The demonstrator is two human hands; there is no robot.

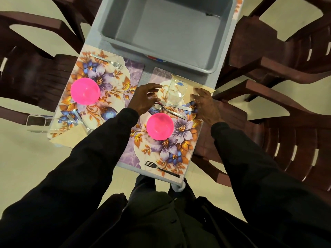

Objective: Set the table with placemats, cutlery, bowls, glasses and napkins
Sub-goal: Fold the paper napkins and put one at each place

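Note:
Two floral placemats lie side by side on the small table. The left placemat (114, 86) carries a pink bowl (85, 90), a fork (107, 61), a glass (40, 123), a knife and spoon (80, 122) and a beige napkin (71, 138). The right placemat (180, 145) carries a pink bowl (160, 126), a fork (161, 169), a spoon and knife (170, 109), a clear glass (176, 93) and a beige napkin (190, 86). My left hand (145, 98) hovers with relaxed fingers just left of the glass. My right hand (206, 104) presses its fingertips on the napkin's right corner.
A large empty grey tub (125, 20) fills the far half of the table. Dark brown plastic chairs (286, 51) stand on both sides. The table's near edge (177, 187) is close to my body.

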